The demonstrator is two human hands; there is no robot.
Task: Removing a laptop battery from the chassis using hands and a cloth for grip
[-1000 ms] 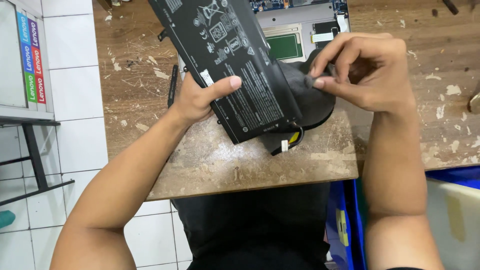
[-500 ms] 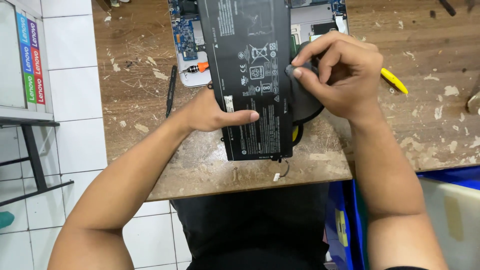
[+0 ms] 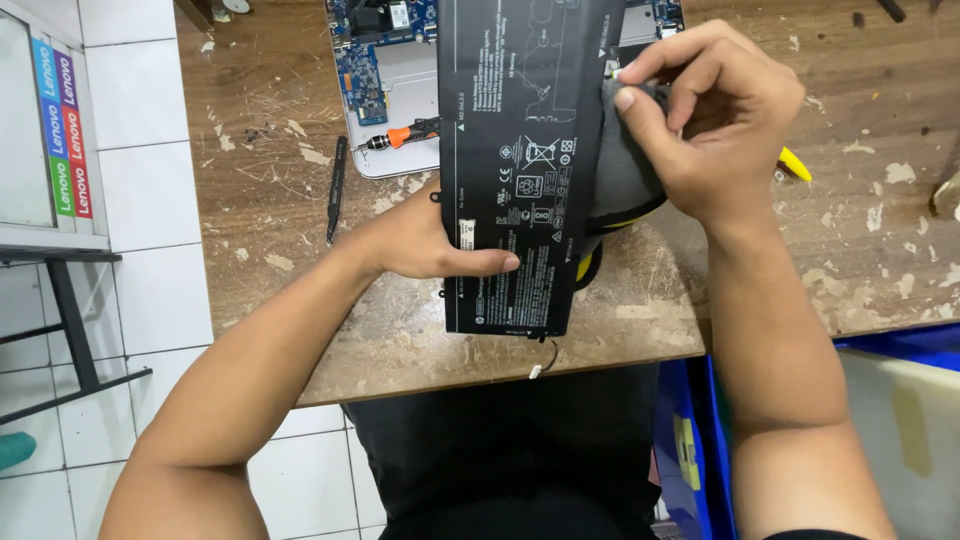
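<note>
This is a small electronics repair workshop. A scarred, paint-flecked wooden desk [image 3: 860, 250] carries an opened laptop [image 3: 390, 90] with its blue circuit board bared, an orange-handled screwdriver [image 3: 405, 135] and a black pry tool [image 3: 336, 190]. White wall tiles [image 3: 150, 200] surround it.

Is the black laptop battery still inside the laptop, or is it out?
Out. The left hand holds the black battery above the opened laptop; its loose cable hangs unconnected.

The flat black battery pack [image 3: 520, 150] looks matt plastic; the brown wooden tabletop [image 3: 270, 190] is rough, scratched, chipped.
</note>
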